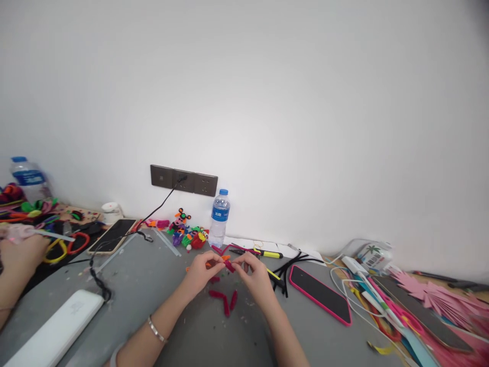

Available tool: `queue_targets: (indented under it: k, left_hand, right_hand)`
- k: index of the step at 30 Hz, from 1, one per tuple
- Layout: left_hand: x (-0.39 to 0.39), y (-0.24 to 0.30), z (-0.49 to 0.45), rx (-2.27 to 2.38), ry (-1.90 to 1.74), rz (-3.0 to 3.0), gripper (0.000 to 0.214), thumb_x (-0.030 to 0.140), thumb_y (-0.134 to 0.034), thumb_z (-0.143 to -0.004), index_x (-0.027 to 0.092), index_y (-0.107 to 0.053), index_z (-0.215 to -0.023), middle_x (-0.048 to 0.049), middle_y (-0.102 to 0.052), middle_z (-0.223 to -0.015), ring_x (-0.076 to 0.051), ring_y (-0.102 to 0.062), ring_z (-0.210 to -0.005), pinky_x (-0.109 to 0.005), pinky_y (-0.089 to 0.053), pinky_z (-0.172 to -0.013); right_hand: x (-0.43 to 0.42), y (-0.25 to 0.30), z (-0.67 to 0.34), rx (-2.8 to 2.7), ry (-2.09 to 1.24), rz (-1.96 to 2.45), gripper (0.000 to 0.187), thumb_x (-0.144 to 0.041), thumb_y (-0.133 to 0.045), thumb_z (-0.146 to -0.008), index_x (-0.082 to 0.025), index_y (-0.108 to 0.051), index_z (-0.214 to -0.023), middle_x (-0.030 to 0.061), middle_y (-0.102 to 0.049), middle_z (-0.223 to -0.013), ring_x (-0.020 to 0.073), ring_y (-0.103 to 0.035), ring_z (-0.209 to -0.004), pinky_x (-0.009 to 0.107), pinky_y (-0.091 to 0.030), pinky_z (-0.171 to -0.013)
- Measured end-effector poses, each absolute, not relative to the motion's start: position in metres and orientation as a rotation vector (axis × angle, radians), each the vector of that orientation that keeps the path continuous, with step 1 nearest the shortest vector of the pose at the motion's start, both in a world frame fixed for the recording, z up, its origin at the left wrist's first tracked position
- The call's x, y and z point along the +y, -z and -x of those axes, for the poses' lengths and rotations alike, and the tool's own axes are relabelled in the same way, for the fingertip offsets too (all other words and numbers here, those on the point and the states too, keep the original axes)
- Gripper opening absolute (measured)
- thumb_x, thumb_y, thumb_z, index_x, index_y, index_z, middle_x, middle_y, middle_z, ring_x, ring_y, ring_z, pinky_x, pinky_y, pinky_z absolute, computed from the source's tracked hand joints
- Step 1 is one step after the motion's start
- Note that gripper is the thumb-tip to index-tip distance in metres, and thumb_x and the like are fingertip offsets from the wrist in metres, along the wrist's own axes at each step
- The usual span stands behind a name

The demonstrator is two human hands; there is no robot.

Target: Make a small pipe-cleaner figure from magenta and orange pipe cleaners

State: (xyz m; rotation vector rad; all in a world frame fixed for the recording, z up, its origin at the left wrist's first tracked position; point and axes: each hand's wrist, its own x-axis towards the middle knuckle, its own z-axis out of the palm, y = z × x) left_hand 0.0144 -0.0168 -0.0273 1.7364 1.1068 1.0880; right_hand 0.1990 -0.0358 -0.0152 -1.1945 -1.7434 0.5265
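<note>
My left hand [202,272] and my right hand [255,278] meet over the grey table. Between their pinched fingertips is a small dark-pink piece of fuzzy pipe cleaner [229,265], partly covered by the fingers. On the table just below lie several short dark-pink pipe cleaner pieces [225,302]. Behind my hands, a longer pink pipe cleaner [218,250] is bent at an angle. Some orange fuzzy bits show beside my left fingertips. Black pipe cleaners [293,262] lie right of my right hand, close to a yellow-and-black cutter [269,253].
A water bottle [220,219] and colourful fuzzy figures [187,232] stand by the wall. A pink-cased phone [320,294] lies to the right, near cables and pink paper [439,295]. Leftward are a white power bank [57,329], another phone [113,236] and another person's hand [23,257] beside scissors [78,243].
</note>
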Motion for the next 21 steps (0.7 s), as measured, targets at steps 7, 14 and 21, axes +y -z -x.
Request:
queue_targets:
  k: [7, 14, 21]
  left_hand:
    - [-0.0173, 0.0294, -0.0136, 1.081, -1.089, -1.723, 0.024, 0.038, -0.062, -0.078, 0.015, -0.068, -0.076, -0.0039, -0.066, -0.077, -0.017, -0.060, -0.070, -0.026, -0.046, -0.062]
    - [-0.0178, 0.0278, -0.0149, 1.057, -1.076, -1.724, 0.024, 0.039, -0.061, -0.079, 0.016, -0.067, -0.076, -0.0034, -0.066, -0.074, -0.016, -0.058, -0.065, -0.025, -0.044, -0.059]
    - [-0.0202, 0.0272, -0.0163, 1.008, -1.079, -1.740, 0.021, 0.035, -0.060, -0.080, 0.015, -0.065, -0.075, -0.0015, -0.062, -0.071, -0.014, -0.054, -0.062, -0.023, -0.042, -0.057]
  right_hand:
    - [-0.0358, 0.0184, -0.1977, -1.764, -0.530, 1.211, 0.014, -0.027, -0.060, -0.079, -0.019, -0.067, -0.071, 0.0032, -0.062, -0.066, 0.0162, -0.048, -0.056, 0.028, -0.042, -0.057]
    - [-0.0353, 0.0224, -0.1975, -1.777, -0.524, 1.223, 0.014, -0.028, -0.059, -0.079, -0.020, -0.066, -0.069, 0.0028, -0.064, -0.065, 0.0162, -0.051, -0.055, 0.028, -0.043, -0.056]
    - [-0.0364, 0.0230, -0.1932, -1.753, -0.590, 1.204, 0.010, -0.023, -0.057, -0.076, -0.019, -0.063, -0.069, 0.0028, -0.064, -0.067, 0.0155, -0.052, -0.055, 0.027, -0.044, -0.056]
